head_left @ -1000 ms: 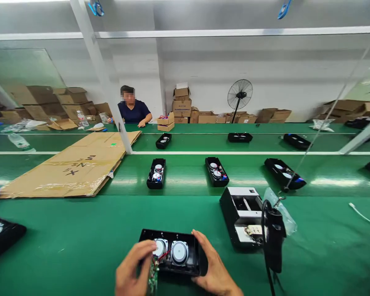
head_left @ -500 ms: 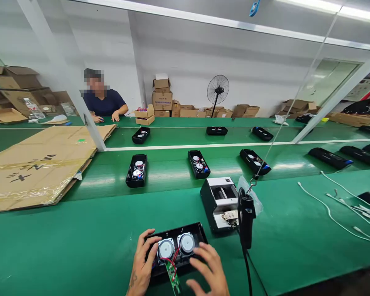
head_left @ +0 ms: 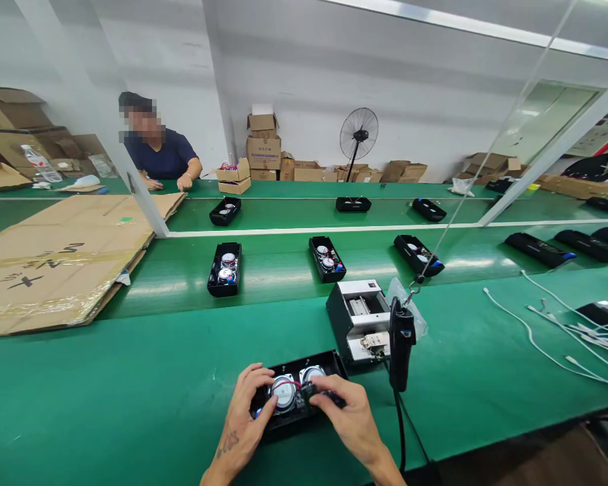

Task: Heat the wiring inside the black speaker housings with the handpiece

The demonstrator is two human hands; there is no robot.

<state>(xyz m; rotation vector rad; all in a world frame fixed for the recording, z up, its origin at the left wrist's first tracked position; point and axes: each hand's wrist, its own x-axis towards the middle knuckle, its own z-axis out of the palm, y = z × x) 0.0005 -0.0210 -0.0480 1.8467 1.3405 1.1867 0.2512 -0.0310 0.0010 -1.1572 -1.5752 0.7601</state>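
A black speaker housing [head_left: 294, 420] lies open on the green bench in front of me, with two round speakers inside; the left speaker [head_left: 284, 394] shows well. My left hand [head_left: 247, 405] grips the housing's left end, fingers over the far rim and thumb by the left speaker. My right hand [head_left: 345, 409] pinches a dark circuit board [head_left: 309, 391] above the right speaker [head_left: 313, 373], which it partly hides. Red and black wires run from the board across the speakers.
Behind the housing stands a tape dispenser-like machine [head_left: 359, 317], and beside it hangs an electric screwdriver [head_left: 402, 344] on a cable. White cables [head_left: 552, 337] lie right. Similar housings [head_left: 224, 270] sit on the green conveyor [head_left: 273, 270]. Flat cardboard [head_left: 55, 277] lies left; a co-worker [head_left: 162, 158] sits opposite.
The circuit board, which hung over the housing's front edge, is now lifted in my right hand, folded over the speakers. My right hand went from spread to pinching. The view tilted down slightly.
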